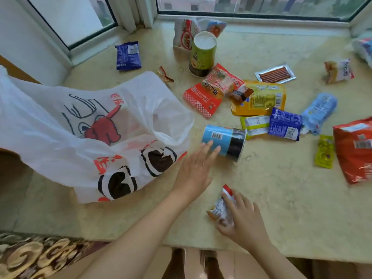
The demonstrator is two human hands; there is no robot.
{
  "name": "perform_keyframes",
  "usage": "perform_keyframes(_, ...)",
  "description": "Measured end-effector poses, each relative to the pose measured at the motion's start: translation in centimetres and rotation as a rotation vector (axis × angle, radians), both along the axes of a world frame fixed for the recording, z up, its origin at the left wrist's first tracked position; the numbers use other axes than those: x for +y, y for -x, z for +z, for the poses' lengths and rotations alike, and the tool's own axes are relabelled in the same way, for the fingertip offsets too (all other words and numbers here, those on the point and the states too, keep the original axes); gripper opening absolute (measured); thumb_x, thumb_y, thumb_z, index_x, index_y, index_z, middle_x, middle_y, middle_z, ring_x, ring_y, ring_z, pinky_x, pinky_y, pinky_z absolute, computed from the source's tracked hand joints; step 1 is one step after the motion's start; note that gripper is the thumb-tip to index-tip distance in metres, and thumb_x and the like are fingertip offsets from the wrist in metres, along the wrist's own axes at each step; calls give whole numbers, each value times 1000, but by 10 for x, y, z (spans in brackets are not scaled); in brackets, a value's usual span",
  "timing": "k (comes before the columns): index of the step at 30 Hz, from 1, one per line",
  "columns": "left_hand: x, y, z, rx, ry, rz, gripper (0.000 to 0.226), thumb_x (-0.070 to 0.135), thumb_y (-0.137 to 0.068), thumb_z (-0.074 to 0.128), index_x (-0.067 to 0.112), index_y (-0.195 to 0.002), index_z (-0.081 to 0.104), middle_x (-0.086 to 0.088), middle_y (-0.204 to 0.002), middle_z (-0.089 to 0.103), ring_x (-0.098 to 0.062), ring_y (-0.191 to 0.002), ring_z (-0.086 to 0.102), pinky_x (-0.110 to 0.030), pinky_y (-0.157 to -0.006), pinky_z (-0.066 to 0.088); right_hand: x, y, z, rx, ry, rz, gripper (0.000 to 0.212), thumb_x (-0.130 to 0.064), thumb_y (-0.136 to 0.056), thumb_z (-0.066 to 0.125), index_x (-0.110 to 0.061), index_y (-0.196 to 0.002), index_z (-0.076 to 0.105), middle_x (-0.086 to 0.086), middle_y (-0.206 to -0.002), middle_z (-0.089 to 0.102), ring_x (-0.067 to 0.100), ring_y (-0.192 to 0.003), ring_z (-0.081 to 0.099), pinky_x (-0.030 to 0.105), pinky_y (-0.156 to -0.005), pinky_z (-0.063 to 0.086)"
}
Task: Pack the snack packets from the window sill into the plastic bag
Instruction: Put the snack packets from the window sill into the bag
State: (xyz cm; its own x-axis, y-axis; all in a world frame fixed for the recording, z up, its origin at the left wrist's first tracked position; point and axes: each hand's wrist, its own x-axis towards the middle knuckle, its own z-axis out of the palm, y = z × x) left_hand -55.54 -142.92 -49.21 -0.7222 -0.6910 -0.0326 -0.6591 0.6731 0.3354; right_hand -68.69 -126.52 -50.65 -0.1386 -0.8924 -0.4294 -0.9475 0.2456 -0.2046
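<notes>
- Your left hand [198,168] reaches forward over the marble window sill [271,198] with its fingers straight and spread. It holds nothing. Its fingertips touch, or very nearly touch, the near side of a blue canister [224,140].
- That blue canister lies on its side just beyond your left fingertips. Its long axis runs left to right across your reach, with the dark end to the right, so in my judgement it would roll away from you if nudged.
- Your right hand [244,220] sits nearer your body and to the right of the left hand. Its fingers curl round a small red and clear snack packet [220,206], which is pressed against the sill.
- The white plastic bag [90,135] lies to the left of your left hand, touching your left wrist. Its mouth gapes toward the canister.
- Your left hand is the nearer one to both the canister and the bag mouth; your right hand would have to cross over to reach the bag.
- More packets lie farther out, beyond and to the right of both hands: a red noodle packet [203,99], a yellow packet [259,98] and a dark blue packet [284,124].
- A green canister [203,54] stands upright well beyond your left hand.
- Little seems packed so far, though the bag's inside is hard to read.
</notes>
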Motion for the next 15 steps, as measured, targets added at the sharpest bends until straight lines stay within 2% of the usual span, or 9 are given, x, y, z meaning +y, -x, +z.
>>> perform_keyframes(2,-11,17,-8,-2,127,-43,97,20,-63,80,21,-146,30,-8,-150,39,-25,-138,36,-40,-102,42,1,1,-10,-5,11,8,86,-64,-60,56,-23,-136,47,11,-131,52,34,-111,53,45,-74,49)
perform_keyframes(5,-25,42,-17,-46,245,-52,87,14,-68,72,25,-144,33,-10,-147,43,-27,-136,40,-44,-101,40,0,2,-20,-20,47,12,81,-59,-64,52,-22,-137,47,14,-137,48,37,-116,49,45,-81,49)
perform_keyframes(9,-44,67,-23,-90,286,-33,85,14,-68,68,27,-143,30,-12,-142,48,-32,-131,46,-47,-104,32,-6,4,-25,-85,87,-27,81,-50,-62,53,-25,-138,43,11,-138,46,33,-116,51,40,-85,51)
perform_keyframes(12,-64,85,-15,-132,285,-46,88,16,-68,73,28,-146,33,-14,-140,49,-36,-129,46,-51,-103,35,-12,8,-23,-122,100,-15,86,-42,-57,64,-27,-138,40,10,-138,46,32,-113,53,39,-82,52)
perform_keyframes(15,-78,99,-5,-228,218,-83,98,17,-78,69,39,-152,8,-15,-146,38,-38,-135,34,-59,-107,26,-18,10,-22,-115,122,-2,87,-35,-51,71,-26,-133,44,11,-137,47,34,-113,53,43,-81,51)
